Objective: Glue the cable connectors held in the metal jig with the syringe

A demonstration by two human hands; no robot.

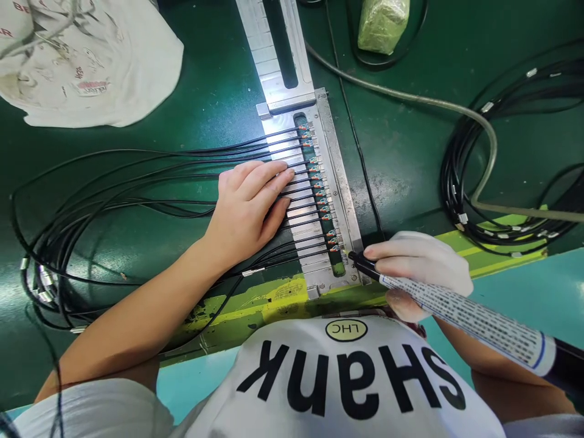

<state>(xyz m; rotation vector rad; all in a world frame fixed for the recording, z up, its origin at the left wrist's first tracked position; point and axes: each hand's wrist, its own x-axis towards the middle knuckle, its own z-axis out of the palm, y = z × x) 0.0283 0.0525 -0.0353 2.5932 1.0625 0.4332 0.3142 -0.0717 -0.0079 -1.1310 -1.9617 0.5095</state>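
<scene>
A metal jig (pixel 340 188) lies on the green bench. Several black cables (pixel 182 152) run in from the left and lie side by side across it, their ends with small connectors (pixel 325 208) in a row over its slot. My left hand (pixel 246 207) rests over the cables at the jig's left side, fingers stretched out and thumb apart. In my right hand (pixel 424 267) is a marker pen (pixel 465 316) with a print-covered white barrel and black ends. Its dark tip is at the jig's lower right, close to the lowest connectors.
A loop of cables (pixel 39 261) lies left, and another coil (pixel 449 176) right. A grey hose (pixel 410 95) curves across the right side. At the top are a wrapped yellow-green block (pixel 383 24) and a white plastic bag (pixel 132 67). The bench edge (pixel 269 298) is yellow-green.
</scene>
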